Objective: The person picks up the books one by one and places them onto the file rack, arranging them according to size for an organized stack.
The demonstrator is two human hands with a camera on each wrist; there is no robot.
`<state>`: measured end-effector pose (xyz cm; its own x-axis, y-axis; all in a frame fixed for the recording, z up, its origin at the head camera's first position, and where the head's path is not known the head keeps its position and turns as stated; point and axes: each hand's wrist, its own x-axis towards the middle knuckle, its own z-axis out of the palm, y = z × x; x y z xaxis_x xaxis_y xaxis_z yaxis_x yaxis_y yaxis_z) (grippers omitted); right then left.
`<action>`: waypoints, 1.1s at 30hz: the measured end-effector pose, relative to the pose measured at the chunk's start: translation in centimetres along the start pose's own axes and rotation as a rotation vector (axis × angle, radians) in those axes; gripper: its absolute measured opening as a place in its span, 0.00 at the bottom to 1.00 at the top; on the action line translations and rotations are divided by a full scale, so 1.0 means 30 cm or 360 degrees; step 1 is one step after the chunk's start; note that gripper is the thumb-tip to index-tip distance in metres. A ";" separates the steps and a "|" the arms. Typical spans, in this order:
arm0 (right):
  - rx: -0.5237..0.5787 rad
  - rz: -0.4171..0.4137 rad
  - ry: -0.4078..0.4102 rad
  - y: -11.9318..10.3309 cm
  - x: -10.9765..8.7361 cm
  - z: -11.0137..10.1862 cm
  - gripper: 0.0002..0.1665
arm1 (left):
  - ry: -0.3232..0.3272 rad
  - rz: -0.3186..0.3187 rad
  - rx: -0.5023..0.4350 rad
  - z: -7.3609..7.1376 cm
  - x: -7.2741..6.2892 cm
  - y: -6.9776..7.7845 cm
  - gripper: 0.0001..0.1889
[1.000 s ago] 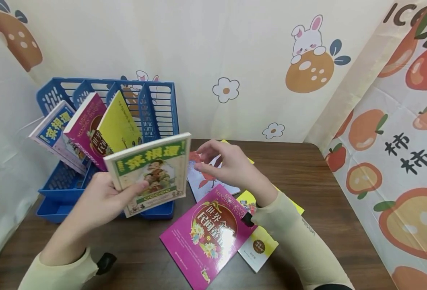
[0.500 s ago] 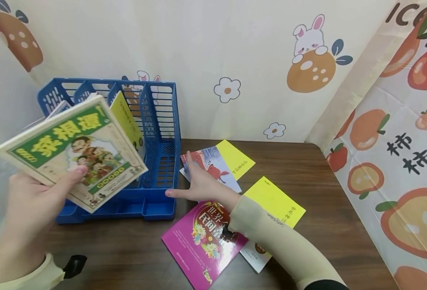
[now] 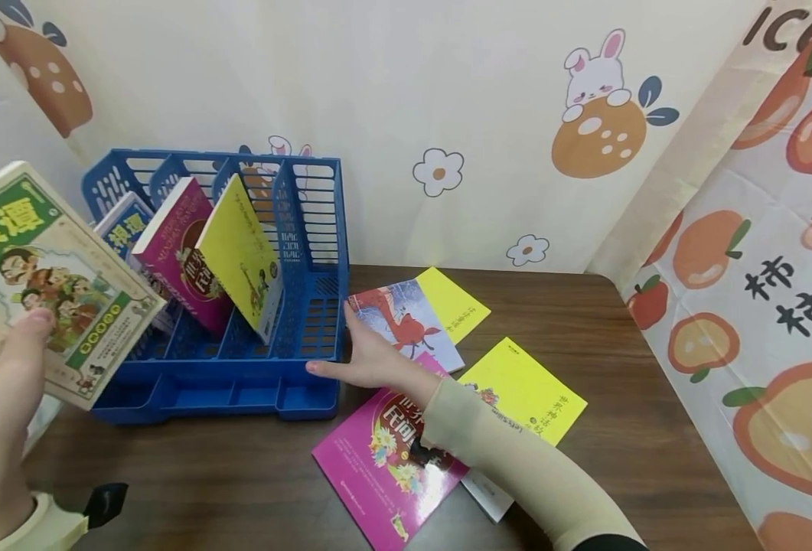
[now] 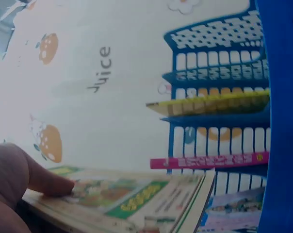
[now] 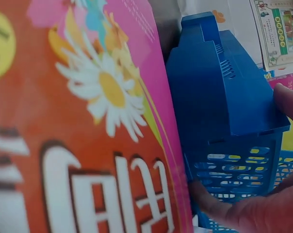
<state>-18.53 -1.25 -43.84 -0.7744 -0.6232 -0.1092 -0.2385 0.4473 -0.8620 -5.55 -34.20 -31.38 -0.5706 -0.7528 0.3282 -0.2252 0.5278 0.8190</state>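
My left hand (image 3: 6,390) grips a cream book with a green title band (image 3: 61,283), thumb on its cover and fingers hidden behind. It hangs tilted at the left, partly in front of the blue book rack (image 3: 220,390). Books lean in the rack's slots: a blue-and-white one (image 3: 125,222), a magenta one (image 3: 187,260) and a yellow one (image 3: 243,260); its rightmost slot holds no book. My right hand (image 3: 371,356) touches the rack's front right corner, thumb and finger spread apart. In the right wrist view, the thumb (image 5: 288,102) lies at the rack's edge.
Right of the rack, loose books lie on the brown table (image 3: 240,482): a magenta one (image 3: 371,474), a blue-and-red one (image 3: 406,317) and yellow ones, including a large one (image 3: 536,390). Printed curtains (image 3: 392,76) stand behind and at the sides.
The left hand has carried the cream book leftward, away from the rack's front. The right hand has moved from above the loose books to the rack's right side.
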 end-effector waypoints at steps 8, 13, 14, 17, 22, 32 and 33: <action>0.0187 0.0210 -0.0058 0.013 0.005 0.001 0.67 | -0.0049 -0.0195 0.0092 0.019 0.024 0.013 0.28; 0.0305 0.0196 -0.0054 0.009 0.014 0.003 0.65 | -0.0154 -0.0239 -0.0134 0.077 0.065 0.012 0.29; 0.0342 0.0190 -0.0055 0.009 0.016 0.002 0.65 | -0.0164 -0.0261 -0.0184 0.093 0.078 0.009 0.28; 0.0412 0.0206 -0.0049 0.006 0.018 0.001 0.65 | -0.0137 -0.0176 -0.0312 0.151 0.124 -0.010 0.27; 0.0416 0.0233 -0.0035 -0.003 0.023 0.004 0.66 | -0.0156 -0.0135 -0.0428 0.230 0.184 -0.016 0.24; 0.0405 0.0273 -0.0005 -0.010 0.024 0.008 0.66 | -0.0427 -0.0474 -0.0519 0.344 0.247 -0.045 0.28; 0.0404 0.0273 -0.0004 -0.009 0.024 0.008 0.66 | -0.0424 -0.0495 -0.0547 0.350 0.253 -0.049 0.29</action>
<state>-18.87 -1.98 -43.80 -0.7890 -0.5545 -0.2646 0.0499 0.3715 -0.9271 -17.84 -36.55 -35.03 -0.7088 -0.7037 -0.0487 -0.1694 0.1027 0.9802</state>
